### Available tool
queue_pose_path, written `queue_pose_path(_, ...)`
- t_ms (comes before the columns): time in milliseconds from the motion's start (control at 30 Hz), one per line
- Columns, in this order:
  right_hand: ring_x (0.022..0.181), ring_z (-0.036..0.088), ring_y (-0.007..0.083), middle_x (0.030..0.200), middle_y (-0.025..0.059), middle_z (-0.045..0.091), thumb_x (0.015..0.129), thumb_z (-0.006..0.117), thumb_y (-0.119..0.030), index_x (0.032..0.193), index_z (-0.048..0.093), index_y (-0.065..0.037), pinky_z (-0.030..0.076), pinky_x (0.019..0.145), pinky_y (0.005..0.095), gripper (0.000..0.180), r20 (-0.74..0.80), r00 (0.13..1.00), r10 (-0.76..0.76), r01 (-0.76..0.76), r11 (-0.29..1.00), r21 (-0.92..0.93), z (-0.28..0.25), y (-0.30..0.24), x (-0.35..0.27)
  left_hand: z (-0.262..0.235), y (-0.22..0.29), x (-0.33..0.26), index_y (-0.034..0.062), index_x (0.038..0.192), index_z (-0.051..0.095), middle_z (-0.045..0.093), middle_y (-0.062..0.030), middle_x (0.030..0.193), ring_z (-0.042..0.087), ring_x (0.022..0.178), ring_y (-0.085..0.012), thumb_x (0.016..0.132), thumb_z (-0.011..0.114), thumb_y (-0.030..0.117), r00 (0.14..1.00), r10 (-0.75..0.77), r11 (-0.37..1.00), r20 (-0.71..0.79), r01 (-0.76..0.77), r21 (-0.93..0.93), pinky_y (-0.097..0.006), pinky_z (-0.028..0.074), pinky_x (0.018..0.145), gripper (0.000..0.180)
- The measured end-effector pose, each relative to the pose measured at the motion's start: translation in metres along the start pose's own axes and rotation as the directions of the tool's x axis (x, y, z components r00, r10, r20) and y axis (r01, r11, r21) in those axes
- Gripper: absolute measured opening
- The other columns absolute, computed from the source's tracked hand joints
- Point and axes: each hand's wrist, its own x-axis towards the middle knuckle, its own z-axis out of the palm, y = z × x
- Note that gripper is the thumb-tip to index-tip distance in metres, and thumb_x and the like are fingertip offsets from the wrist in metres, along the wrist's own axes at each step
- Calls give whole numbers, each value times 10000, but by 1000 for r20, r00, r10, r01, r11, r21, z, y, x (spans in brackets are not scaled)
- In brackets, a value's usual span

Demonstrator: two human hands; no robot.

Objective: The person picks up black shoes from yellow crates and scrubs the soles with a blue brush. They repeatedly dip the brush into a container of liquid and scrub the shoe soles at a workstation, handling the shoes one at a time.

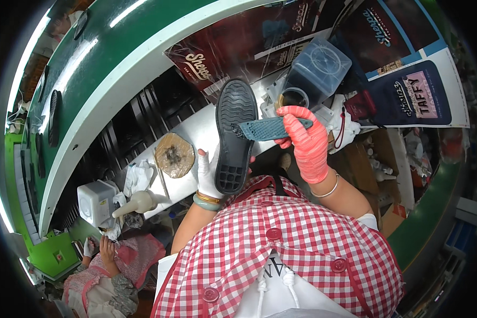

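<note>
A black shoe sole (235, 111) stands lengthwise in front of my chest, its wavy-ridged tread facing up at me. My left hand (209, 174), in a white glove with a bare fingertip, is closed around the sole's lower half. In a coral-pink glove, my right hand (308, 146) grips a teal brush (270, 129) with a textured back. The brush lies across the sole at mid-length, and its dark bristle end touches or nearly touches the tread. Part of each hand's fingers is hidden behind what it holds.
A white ledge (196, 127) carries a plastic-wrapped round disc (174, 155), a squeeze bottle (138, 203) and a white jug (96, 202). A clear plastic container (320, 63) stands at the back right. Beyond curves a green conveyor (98, 50) with soles. Another person (116, 265) works at lower left.
</note>
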Motion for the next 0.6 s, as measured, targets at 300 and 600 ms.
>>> queue_pose_path(300, 628, 616, 89, 812, 44, 635, 897, 564, -139, 1013, 623, -13, 476, 535, 194, 181, -19, 999, -49, 46, 991, -129, 15, -1, -8, 13, 0, 0, 106, 1414, 218, 418, -198, 1315, 532, 1096, -360, 691, 406, 817, 995, -40, 996, 87, 32, 87, -427, 514, 846, 1031)
queue_pose_path(600, 663, 619, 94, 795, 45, 628, 877, 560, -66, 964, 624, 23, 495, 565, 210, 140, 50, 995, -90, 97, 984, -149, 20, -4, -19, 37, 2, 7, 89, 1369, 319, 499, -145, 1246, 571, 1032, -277, 735, 366, 798, 999, 49, 989, -7, -48, 143, -427, 509, 825, 953)
